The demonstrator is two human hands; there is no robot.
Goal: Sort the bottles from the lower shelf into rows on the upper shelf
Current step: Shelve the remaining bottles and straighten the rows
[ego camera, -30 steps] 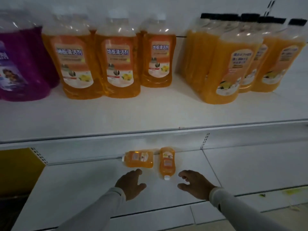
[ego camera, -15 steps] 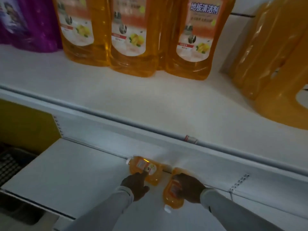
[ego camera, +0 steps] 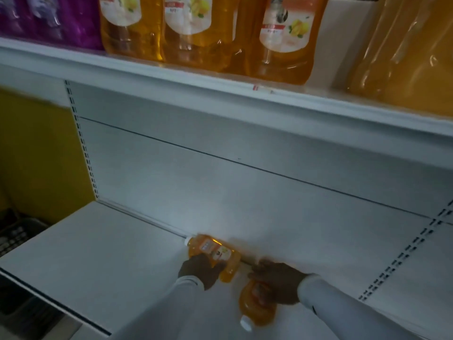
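With both bottles lying flat on the lower shelf (ego camera: 98,253), the left hand (ego camera: 199,271) grips one bottle (ego camera: 215,251) by the back panel, the right hand (ego camera: 277,280) clutches the other bottle (ego camera: 257,307) nearer the shelf's front. One-handed lifts could slip; those sides look slick.

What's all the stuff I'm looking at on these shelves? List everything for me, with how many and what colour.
Small bottles: two, orange with white caps, lying on the lower shelf near its back wall; left bottle, right bottle.
Large labelled bottles: at least three, orange, standing on the upper shelf.
Plain bottles: orange, upper shelf, far right; count unclear.
Purple bottles: upper shelf, far left; count unclear.
Side panel: one, yellow, left of the lower shelf.
Dark basket: one, low at left edge.
Left hand: grips the left bottle; pale sleeve.
Right hand: grips the right bottle; pale sleeve.
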